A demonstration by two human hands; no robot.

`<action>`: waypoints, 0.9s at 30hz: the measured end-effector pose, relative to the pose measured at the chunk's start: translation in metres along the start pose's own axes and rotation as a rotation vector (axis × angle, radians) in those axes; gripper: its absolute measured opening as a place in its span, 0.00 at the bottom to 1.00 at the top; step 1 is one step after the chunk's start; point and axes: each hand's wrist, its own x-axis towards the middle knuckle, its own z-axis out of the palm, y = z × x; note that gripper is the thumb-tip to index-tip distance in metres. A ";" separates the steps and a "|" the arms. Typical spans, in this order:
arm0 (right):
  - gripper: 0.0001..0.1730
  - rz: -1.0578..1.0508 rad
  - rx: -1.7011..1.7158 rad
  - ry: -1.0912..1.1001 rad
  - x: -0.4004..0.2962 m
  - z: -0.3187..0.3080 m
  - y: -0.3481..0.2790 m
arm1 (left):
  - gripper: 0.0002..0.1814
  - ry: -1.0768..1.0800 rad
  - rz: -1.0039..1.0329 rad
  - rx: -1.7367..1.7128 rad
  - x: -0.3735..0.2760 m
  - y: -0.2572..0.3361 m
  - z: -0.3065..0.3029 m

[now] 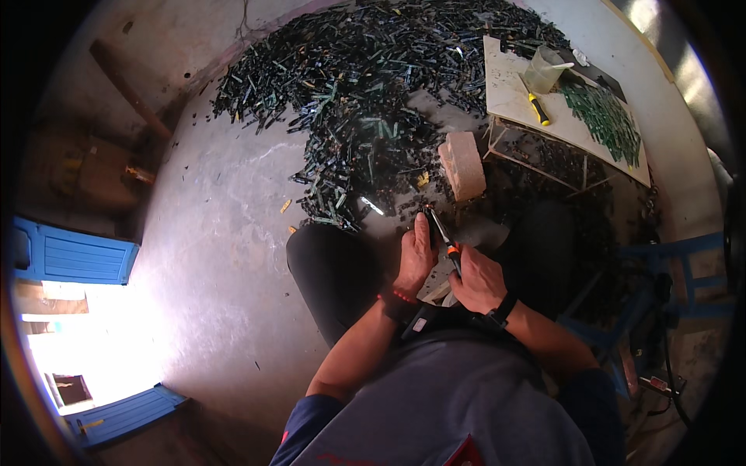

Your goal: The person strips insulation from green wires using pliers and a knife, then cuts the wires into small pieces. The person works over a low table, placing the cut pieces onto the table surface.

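Note:
Above my lap, my left hand (415,256) grips a narrow dark piece (432,233), its thumb lying along the near side. My right hand (481,278) is closed around the handles of a pair of pliers (447,240) with black and orange grips. The pliers' metal jaws point up and away from me, meeting the far end of the dark piece beside a small copper-coloured bit (429,206). Exactly what the jaws pinch is too small to tell. Just beyond my hands, a pale brick block (463,166) stands on the floor.
A large heap of dark and green strips (361,87), like circuit boards, covers the far floor. At right, a low white-topped table (507,87) holds a plastic cup (545,71), a yellow-and-black handled tool (539,109) and green strips (603,119). Blue doors (76,250) are at left.

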 end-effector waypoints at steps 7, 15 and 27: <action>0.19 0.013 0.029 -0.064 0.003 -0.001 -0.002 | 0.36 0.130 0.175 0.239 0.002 -0.006 0.004; 0.23 0.008 0.101 -0.140 0.007 -0.008 -0.005 | 0.34 0.175 0.204 0.474 -0.008 0.012 0.008; 0.21 0.002 0.142 -0.079 0.009 0.017 0.011 | 0.36 0.168 0.213 0.514 -0.008 0.008 0.002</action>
